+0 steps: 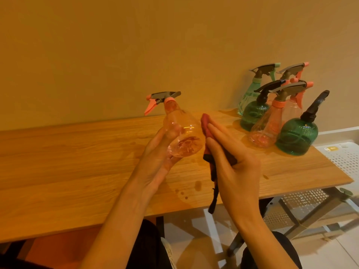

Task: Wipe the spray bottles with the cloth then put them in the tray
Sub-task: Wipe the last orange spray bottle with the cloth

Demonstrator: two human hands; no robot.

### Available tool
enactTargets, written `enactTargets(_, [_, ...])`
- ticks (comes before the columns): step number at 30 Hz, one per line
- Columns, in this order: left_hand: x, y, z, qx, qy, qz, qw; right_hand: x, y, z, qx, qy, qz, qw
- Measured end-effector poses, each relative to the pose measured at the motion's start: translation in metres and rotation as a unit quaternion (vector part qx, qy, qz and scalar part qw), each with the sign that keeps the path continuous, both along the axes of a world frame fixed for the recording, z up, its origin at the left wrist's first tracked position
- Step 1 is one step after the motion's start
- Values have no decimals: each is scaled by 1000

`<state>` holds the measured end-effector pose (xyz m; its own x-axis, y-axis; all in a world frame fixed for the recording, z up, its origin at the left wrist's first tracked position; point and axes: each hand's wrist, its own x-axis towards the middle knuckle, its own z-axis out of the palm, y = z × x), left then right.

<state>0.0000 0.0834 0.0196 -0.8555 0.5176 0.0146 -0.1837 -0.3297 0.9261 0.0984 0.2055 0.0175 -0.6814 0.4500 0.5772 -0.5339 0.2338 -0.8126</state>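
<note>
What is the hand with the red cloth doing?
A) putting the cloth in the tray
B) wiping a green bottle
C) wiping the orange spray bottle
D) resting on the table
C: the right hand presses the red cloth flat against the side of the orange spray bottle, which the left hand holds up above the table.

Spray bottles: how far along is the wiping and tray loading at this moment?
Nothing visibly finished: the white tray shows no bottles in its visible part. In hand: the left hand holds the orange bottle while the right hand presses the cloth against it. Left: five bottles standing on the table.
</note>
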Motion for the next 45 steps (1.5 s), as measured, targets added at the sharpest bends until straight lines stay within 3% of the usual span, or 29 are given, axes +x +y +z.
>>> enactTargets(5, [3, 1, -1, 20, -3, -11, 1000, -3, -4, -14, 108, 16, -27, 994])
enactTargets(11, [1, -2, 1, 18, 21, -4, 1000, -12, 4, 18, 5, -20, 48, 999])
enactTargets(17, [2, -2, 1, 32, 4, 4, 999, -5, -12, -18, 153, 21, -36, 987])
enactTargets(21, [5, 0, 0, 24, 26, -12, 999, -10, -2, 7, 60, 3, 13, 998])
enactTargets(27, [-1, 0, 8, -21, 46, -15, 999, -11, 2, 11, 131, 23, -30, 991])
enactTargets(33, [2, 2, 11, 2, 20, 7, 1000, -2, -4, 2, 13, 19, -1, 1000])
enactTargets(38, [6, 3, 10, 20, 4, 1, 1000, 0, -8, -12, 33, 22, -14, 999])
enactTargets(45, [6, 2, 10, 36, 6, 19, 999, -4, -2, 7, -17, -9, 18, 1000])
